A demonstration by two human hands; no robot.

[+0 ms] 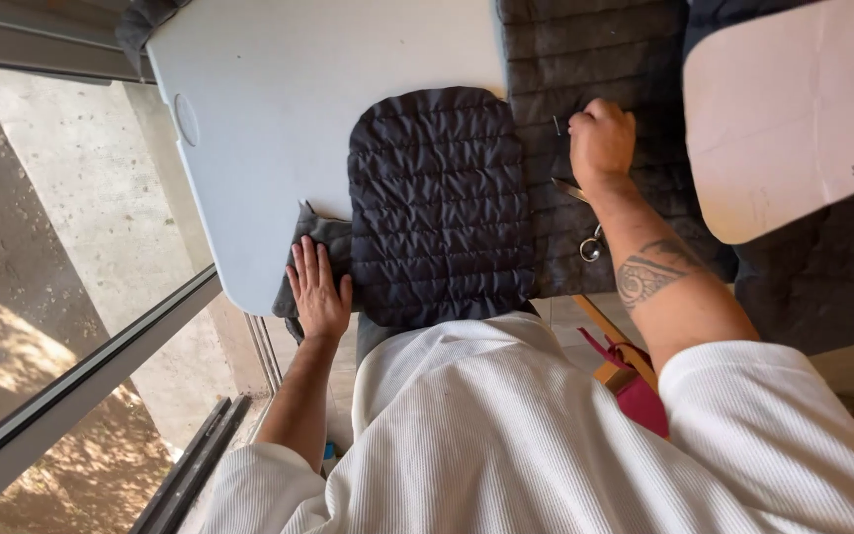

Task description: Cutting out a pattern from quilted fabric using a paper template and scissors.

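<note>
Quilted black panel, cut with a rounded top, lies flat on the pale grey tabletop, its lower edge hanging just over the near rim toward the person in a white ribbed top. Just to its right a larger sheet of the same quilted cloth covers the tabletop, and the panel's right edge overlaps it. The left hand lies palm down with fingers spread and flat, gripping nothing, on a grey fold of cloth that sticks out from under the panel's lower left corner at the tabletop's edge; the thumb is just beside the panel. The right hand rests on the larger sheet near the panel's upper right side, fingers curled shut into a loose fist around something small and dark, too little of it showing to tell what it is. Scissors lie on the sheet under the right wrist, blade pointing toward the panel and a metal ring handle showing beside the tattooed forearm. A beige, rounded board sits at the far right, overlapping the dark cloth. Below the tabletop, between the arms, a red bag shows near a wooden piece. To the left runs a sliding-door track over sunlit concrete.
</note>
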